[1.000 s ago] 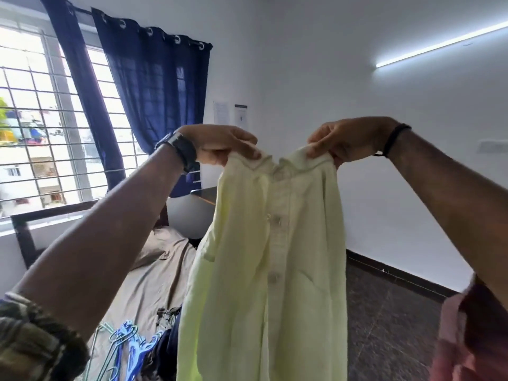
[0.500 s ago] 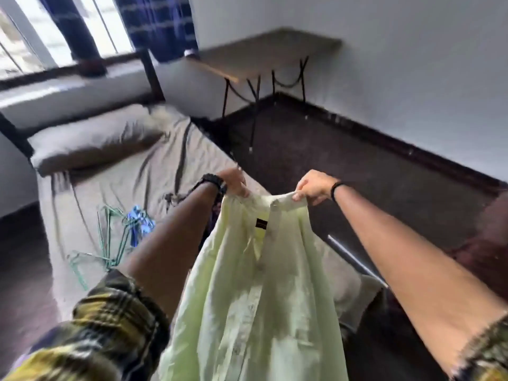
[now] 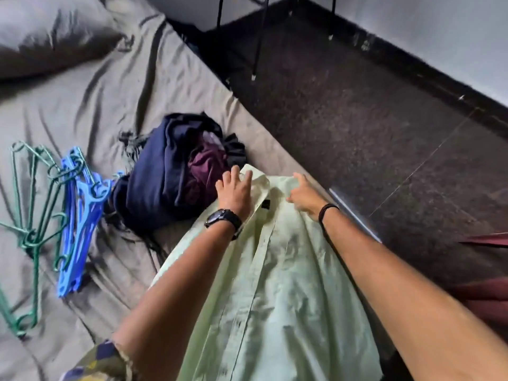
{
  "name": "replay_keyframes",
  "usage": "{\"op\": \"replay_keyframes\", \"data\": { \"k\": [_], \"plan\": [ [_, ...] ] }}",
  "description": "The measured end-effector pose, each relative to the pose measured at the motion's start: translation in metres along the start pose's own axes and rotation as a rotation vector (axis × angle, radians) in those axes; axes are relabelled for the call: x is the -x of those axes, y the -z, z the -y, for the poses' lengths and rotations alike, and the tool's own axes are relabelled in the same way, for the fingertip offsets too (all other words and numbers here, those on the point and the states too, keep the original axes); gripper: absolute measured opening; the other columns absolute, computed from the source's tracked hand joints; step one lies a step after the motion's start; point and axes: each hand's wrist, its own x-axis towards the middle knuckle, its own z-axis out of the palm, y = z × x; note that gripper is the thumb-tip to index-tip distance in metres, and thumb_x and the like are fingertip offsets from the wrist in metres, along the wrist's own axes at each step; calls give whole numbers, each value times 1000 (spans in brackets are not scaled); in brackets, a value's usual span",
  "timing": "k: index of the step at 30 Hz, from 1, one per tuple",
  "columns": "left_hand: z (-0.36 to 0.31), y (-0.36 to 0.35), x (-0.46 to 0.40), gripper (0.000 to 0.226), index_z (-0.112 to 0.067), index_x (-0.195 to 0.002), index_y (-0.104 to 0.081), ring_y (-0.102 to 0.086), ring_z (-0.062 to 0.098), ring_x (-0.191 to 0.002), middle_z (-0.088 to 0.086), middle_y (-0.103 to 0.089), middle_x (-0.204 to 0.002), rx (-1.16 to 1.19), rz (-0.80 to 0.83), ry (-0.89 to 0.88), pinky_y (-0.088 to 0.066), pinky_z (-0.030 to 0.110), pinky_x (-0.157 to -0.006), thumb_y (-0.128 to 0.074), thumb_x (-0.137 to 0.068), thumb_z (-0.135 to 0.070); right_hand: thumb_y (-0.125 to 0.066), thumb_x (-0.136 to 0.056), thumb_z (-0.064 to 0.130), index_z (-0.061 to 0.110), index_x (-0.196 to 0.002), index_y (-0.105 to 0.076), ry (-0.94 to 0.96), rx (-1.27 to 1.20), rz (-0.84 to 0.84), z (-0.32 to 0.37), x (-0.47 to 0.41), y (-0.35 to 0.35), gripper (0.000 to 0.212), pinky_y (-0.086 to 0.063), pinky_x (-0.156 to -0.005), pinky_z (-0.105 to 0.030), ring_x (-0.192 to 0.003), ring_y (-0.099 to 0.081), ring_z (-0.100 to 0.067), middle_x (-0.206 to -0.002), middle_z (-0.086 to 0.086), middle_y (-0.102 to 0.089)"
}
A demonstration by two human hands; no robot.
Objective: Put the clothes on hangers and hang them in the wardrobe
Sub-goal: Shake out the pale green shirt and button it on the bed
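A pale green button shirt (image 3: 275,284) lies lengthwise on the grey bed sheet (image 3: 96,105), collar pointing away from me, near the bed's right edge. My left hand (image 3: 235,192) rests flat on the left side of the collar with its fingers spread. My right hand (image 3: 302,196) pinches the right side of the collar. A heap of blue plastic hangers (image 3: 79,224) and green wire hangers (image 3: 33,215) lies on the sheet to the left. A pile of dark blue and maroon clothes (image 3: 165,182) sits just beyond my left hand. No wardrobe is in view.
A grey pillow (image 3: 49,31) lies at the head of the bed, top left. Black table legs (image 3: 258,37) stand on the dark floor (image 3: 357,119) beyond the bed. A white wall runs along the upper right.
The shirt, held up in the air by the collar with both hands, has come down and now lies on the bed. My left hand has let go and flattened on it.
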Motion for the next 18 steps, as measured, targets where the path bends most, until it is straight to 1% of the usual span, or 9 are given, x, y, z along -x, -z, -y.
{"op": "replay_keyframes", "data": {
  "k": [1,2,3,5,7,10,12,14,18],
  "plan": [
    [4,-18,14,44,-15,-126,-50,-45,35,-106,14,-44,-124,54,-10,19,-37,41,-85,-59,-83,-11,-50,-87,-2,19,-145,-29,-8,-15,8,-10,3,-17,65,-47,-76,-33,-87,-52,-21,-96,-1,-48],
    [7,-32,28,38,-9,-119,-56,-49,37,-98,17,-49,-115,145,-29,42,-39,41,-81,-58,-81,-6,-48,-87,-2,22,-139,-37,-1,-47,-24,-20,7,-31,59,-50,-82,-43,-92,-55,-26,-99,-5,-51],
    [11,-43,42,32,-5,-111,-59,-52,39,-91,20,-52,-107,244,-45,78,-42,42,-78,-58,-79,-2,-47,-85,-2,25,-123,-49,13,-88,-61,-26,14,-45,47,-52,-85,-48,-92,-59,-32,-95,-8,-55],
    [20,-61,66,23,-2,-105,-59,-54,40,-90,21,-53,-105,380,9,190,-44,42,-79,-58,-82,-5,-48,-82,-1,30,-84,-56,-8,-131,-123,-39,30,-71,32,-54,-82,-50,-88,-64,-38,-85,-8,-59],
    [25,-72,84,17,-3,-103,-58,-53,37,-95,19,-55,-106,421,134,272,-41,39,-80,-52,-89,-11,-52,-82,3,28,-70,-55,-27,-116,-118,-46,48,-92,27,-56,-78,-43,-81,-66,-34,-79,-7,-61],
    [25,-77,98,17,-2,-93,-60,-53,36,-93,19,-57,-96,438,131,224,-38,37,-75,-45,-92,-9,-63,-81,11,13,-88,-63,-16,-14,-124,-62,66,-117,7,-48,-79,-31,-90,-63,-29,-88,-10,-67],
    [21,-77,102,22,-4,-104,-64,-53,33,-94,17,-55,-98,412,52,147,-40,36,-77,-46,-92,-9,-67,-81,14,7,-98,-61,-7,28,-182,-75,68,-128,20,-43,-82,-32,-97,-59,-30,-97,-14,-67],
    [18,-80,102,26,-7,-113,-64,-53,30,-94,15,-57,-103,416,-18,89,-42,36,-79,-51,-91,-8,-70,-80,16,5,-100,-59,-19,23,-233,-88,66,-135,25,-43,-84,-34,-99,-59,-31,-100,-15,-66],
    [27,-95,100,21,-11,-91,-71,-61,25,-88,8,-68,-93,586,59,200,-43,26,-74,-53,-83,-3,-72,-80,20,6,-96,-57,-8,-18,-331,-104,57,-147,25,-43,-84,-32,-99,-60,-31,-99,-14,-65]
  ]
}}
